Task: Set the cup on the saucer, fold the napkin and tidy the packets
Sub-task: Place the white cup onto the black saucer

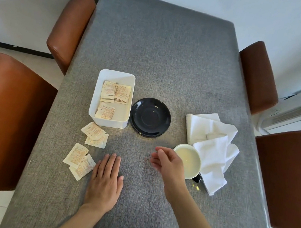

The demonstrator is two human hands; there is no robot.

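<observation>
A black saucer [150, 116] lies bare at the table's middle. To its lower right stands a cup [190, 161], pale inside and black outside, touching a crumpled white napkin [211, 146]. A white box [112, 98] left of the saucer holds several beige packets [116, 93]. Several more packets [95, 134] lie loose on the cloth below the box, others [79, 160] nearer me. My left hand [105, 181] rests flat on the table, just right of the near packets. My right hand [168, 163] hovers open beside the cup's left rim, holding nothing.
A grey cloth covers the table [159, 48]. Brown leather chairs stand at both sides: two on the left [5, 115], [69, 24], two on the right [258, 76], [290, 176]. A white appliance [298, 111] sits by the right wall.
</observation>
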